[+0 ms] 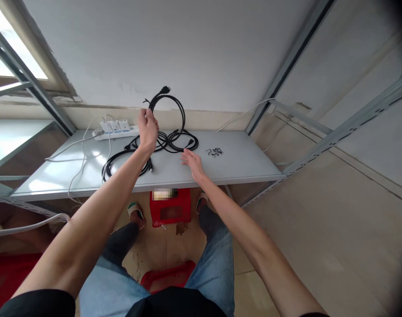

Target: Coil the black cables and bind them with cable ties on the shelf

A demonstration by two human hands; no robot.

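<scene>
My left hand (148,128) is raised above a grey metal shelf (240,165) and is closed around a black cable (174,103). The cable arcs up in a loop, its plug end pointing up and right, and its lower part runs down to the shelf. My right hand (193,161) hovers low over the shelf with fingers spread, holding nothing, just in front of a pile of coiled black cables (179,141). Another black cable coil (116,160) lies below my left forearm. A small heap of black twist ties (215,152) sits to the right of my right hand.
A white power strip (116,130) with white plugs and white cords lies at the shelf's back left. Slanted metal shelf posts (288,59) stand at both sides. Under the shelf is a red stool (170,207), with my feet in sandals beside it.
</scene>
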